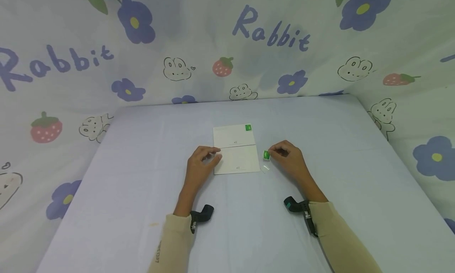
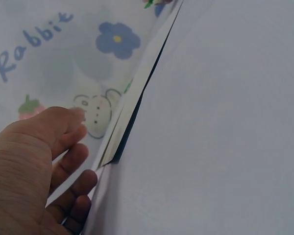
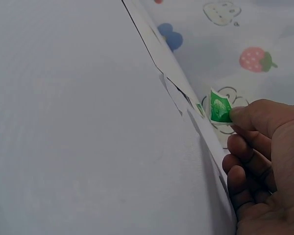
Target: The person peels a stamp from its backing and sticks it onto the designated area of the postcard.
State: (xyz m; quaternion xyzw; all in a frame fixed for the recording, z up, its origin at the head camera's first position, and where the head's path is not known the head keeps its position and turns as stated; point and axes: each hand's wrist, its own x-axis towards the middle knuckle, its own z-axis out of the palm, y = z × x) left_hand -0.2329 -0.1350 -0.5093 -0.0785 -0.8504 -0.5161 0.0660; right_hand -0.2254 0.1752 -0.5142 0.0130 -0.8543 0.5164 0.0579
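Observation:
Two white envelopes lie one above the other in the head view. The far envelope (image 1: pixel 232 135) carries a green stamp (image 1: pixel 248 127) in its upper right corner. The near envelope (image 1: pixel 241 160) bears a small print but no stamp. At its left edge is my left hand (image 1: pixel 202 160), thumb and fingers apart and loosely bent, fingertips overlapping the paper. Just right of the near envelope, my right hand (image 1: pixel 289 156) pinches a second green stamp (image 3: pixel 219 107) with a white border between thumb and finger. The stamp's face shows, slightly bent, in the right wrist view.
Small pale strips (image 1: pixel 266 168) lie by the near envelope's lower right corner. A white cloth covers the table (image 1: pixel 142 146). Behind and at the sides hangs a patterned curtain (image 1: pixel 199 36). A dark camera sits on each wrist.

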